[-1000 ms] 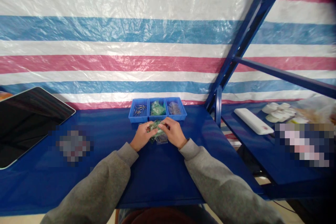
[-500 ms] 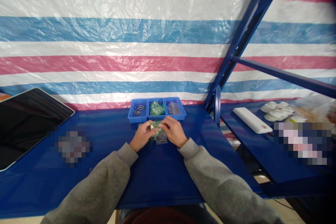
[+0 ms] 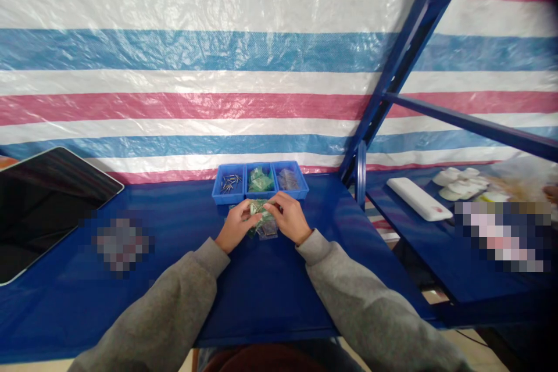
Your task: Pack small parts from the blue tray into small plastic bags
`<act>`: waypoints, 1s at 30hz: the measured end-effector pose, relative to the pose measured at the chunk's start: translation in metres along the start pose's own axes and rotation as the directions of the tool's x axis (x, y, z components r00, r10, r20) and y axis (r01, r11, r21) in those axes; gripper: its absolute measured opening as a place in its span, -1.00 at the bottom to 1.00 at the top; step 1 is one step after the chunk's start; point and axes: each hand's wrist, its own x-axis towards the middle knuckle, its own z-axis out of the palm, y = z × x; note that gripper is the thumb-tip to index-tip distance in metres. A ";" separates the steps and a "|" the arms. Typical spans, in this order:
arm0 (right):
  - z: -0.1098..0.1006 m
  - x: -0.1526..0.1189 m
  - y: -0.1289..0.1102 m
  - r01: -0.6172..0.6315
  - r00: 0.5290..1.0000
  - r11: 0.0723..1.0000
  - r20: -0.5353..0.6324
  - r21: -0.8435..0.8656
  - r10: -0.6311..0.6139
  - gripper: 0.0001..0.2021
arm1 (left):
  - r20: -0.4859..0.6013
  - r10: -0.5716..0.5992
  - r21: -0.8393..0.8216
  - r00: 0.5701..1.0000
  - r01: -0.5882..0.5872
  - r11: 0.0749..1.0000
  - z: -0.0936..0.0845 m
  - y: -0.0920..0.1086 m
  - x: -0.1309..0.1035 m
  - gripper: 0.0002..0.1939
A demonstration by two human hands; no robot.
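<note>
Left hand (image 3: 236, 225) and right hand (image 3: 289, 218), nearly closed, pinch a small green plastic packet (image 3: 260, 207) between thumbs and fingers. It is nearer the back edge of the tabletop (image 3: 261, 296) than the front, just before a blue three-compartment tray (image 3: 229, 199). It looks light, limp and slippery, probably best gripped by its edges. Fingers hide its sides; its contents and a greyish packet (image 3: 269, 232) beside it are hard to make out.

- Gripping a green bag (image 3: 259, 207) between left hand (image 3: 236, 226) and right hand (image 3: 289, 218) over a blue table (image 3: 265, 296).
- Working just before a three-compartment tray (image 3: 229, 200) of metal pieces (image 3: 230, 182), green packets (image 3: 260, 180) and greyish packets (image 3: 287, 178).
- Facing a striped tarp (image 3: 196, 49).
</note>
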 end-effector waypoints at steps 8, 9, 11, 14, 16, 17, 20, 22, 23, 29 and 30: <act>0.000 0.000 0.003 -0.014 0.999 0.999 0.032 -0.029 0.015 -0.81 | -0.067 0.032 0.066 0.997 -0.028 0.997 -0.008 -0.006 0.004 -0.67; 0.000 0.000 0.003 -0.010 0.999 1.000 0.036 -0.029 0.011 -0.81 | -0.064 0.026 0.065 0.998 -0.021 0.998 -0.010 -0.007 0.005 -0.68; 0.000 0.000 0.002 -0.001 0.999 1.000 0.040 -0.028 0.002 -0.82 | -0.034 0.006 0.044 0.999 -0.004 0.999 -0.012 -0.007 0.006 -0.64; -0.001 -0.001 0.001 0.004 0.999 1.000 0.038 -0.029 -0.003 -0.81 | 0.031 -0.017 0.007 0.999 0.017 1.000 -0.014 -0.005 0.006 -0.52; -0.002 -0.001 0.001 0.003 0.999 1.000 0.037 -0.027 -0.002 -0.81 | 0.038 -0.012 -0.008 0.999 0.012 1.000 -0.014 -0.005 0.007 -0.50; -0.002 -0.001 0.002 0.002 0.999 1.000 0.036 -0.024 -0.001 -0.80 | 0.026 -0.006 -0.016 1.000 0.007 1.000 -0.013 -0.005 0.007 -0.52; -0.002 0.000 0.002 0.000 0.999 1.000 0.033 -0.016 0.000 -0.80 | -0.019 -0.002 -0.032 1.000 0.001 0.999 -0.012 -0.008 0.007 -0.61; -0.002 0.000 0.002 0.001 0.999 1.000 0.035 -0.014 -0.001 -0.81 | -0.034 -0.010 -0.026 0.999 0.009 1.000 -0.011 -0.009 0.007 -0.65; -0.002 0.000 0.002 0.003 0.999 1.000 0.038 -0.013 -0.002 -0.81 | -0.040 -0.009 -0.017 0.999 0.009 1.000 -0.010 -0.009 0.006 -0.66; 0.000 -0.001 0.000 0.009 0.999 1.000 0.037 -0.011 -0.009 -0.81 | -0.074 0.032 0.084 0.997 -0.025 0.996 -0.010 -0.011 0.006 -0.70; 0.000 -0.001 0.000 0.008 0.999 1.000 0.039 -0.011 -0.008 -0.80 | -0.078 0.036 0.104 0.996 -0.028 0.994 -0.010 -0.011 0.006 -0.71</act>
